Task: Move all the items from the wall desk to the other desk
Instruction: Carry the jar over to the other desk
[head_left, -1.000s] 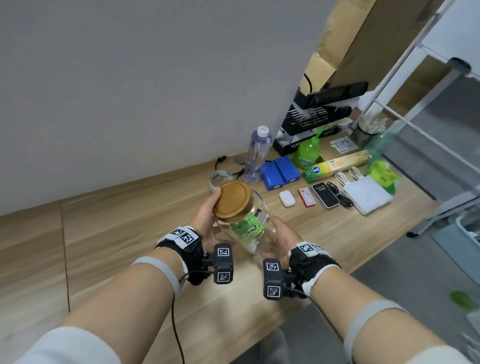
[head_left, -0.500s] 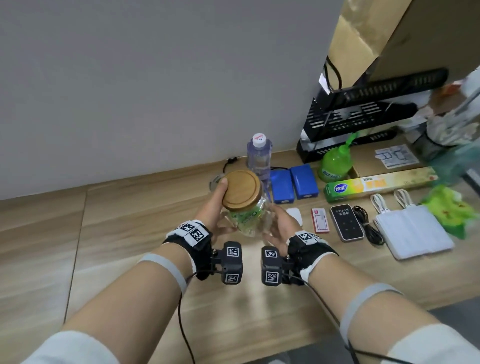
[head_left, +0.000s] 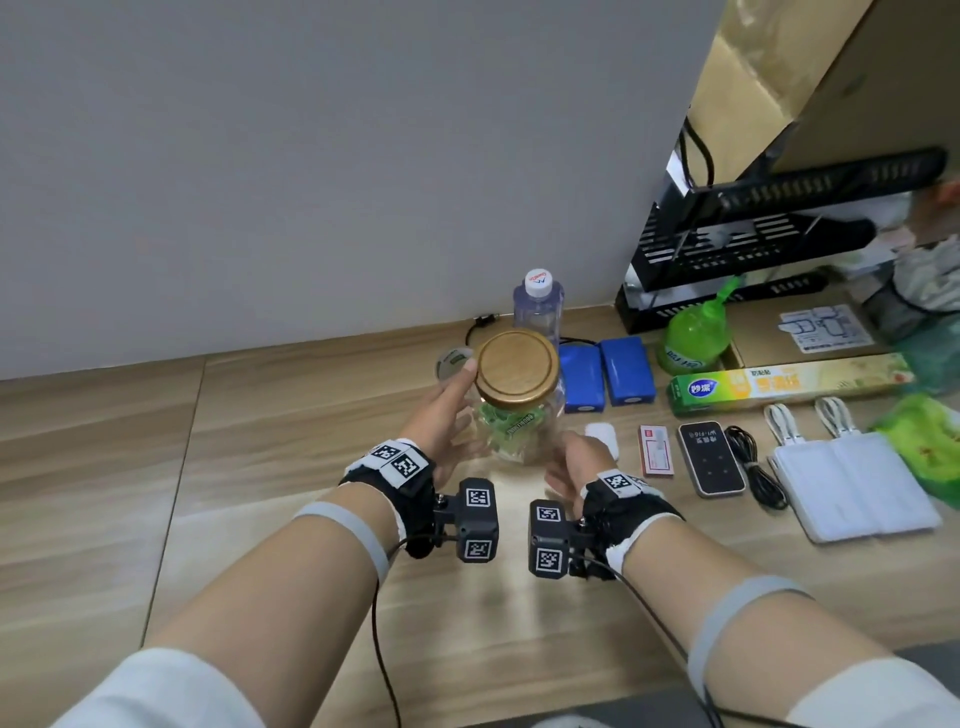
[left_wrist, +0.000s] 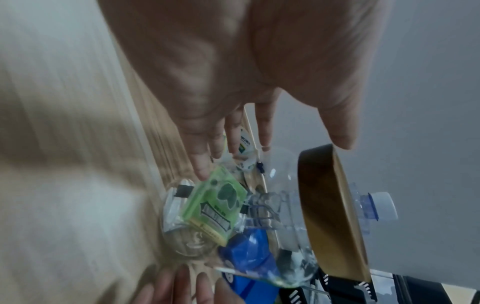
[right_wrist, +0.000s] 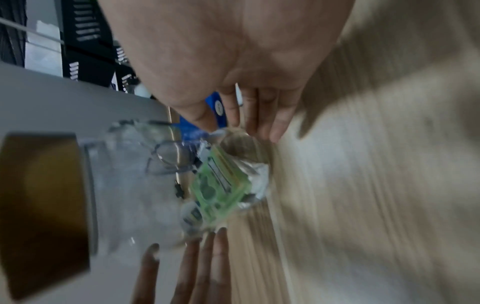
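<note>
A clear glass jar (head_left: 514, 431) with a round bamboo lid (head_left: 517, 369) and green packets inside is upright between my two hands, low over the wooden desk (head_left: 260, 467). Whether its base touches the desk I cannot tell. My left hand (head_left: 441, 421) lies against its left side with straight fingers, thumb tip at the lid's edge. My right hand (head_left: 571, 462) touches the lower right side, fingers also straight. The left wrist view shows the jar (left_wrist: 233, 216) below my left hand (left_wrist: 233, 82). In the blurred right wrist view, my right hand (right_wrist: 233, 51) reaches the jar (right_wrist: 155, 185) near its base.
Behind the jar stand a water bottle (head_left: 537, 306), a tape roll (head_left: 452, 361) and two blue packs (head_left: 605, 371). To the right lie a green spray bottle (head_left: 693, 338), a cling-film box (head_left: 789, 384), a black device (head_left: 710, 457), white power banks (head_left: 852, 483) and a black rack (head_left: 769, 244).
The jar has gone forward and down toward the desk, close to the row of items. Both hands' fingers have straightened along its sides.
</note>
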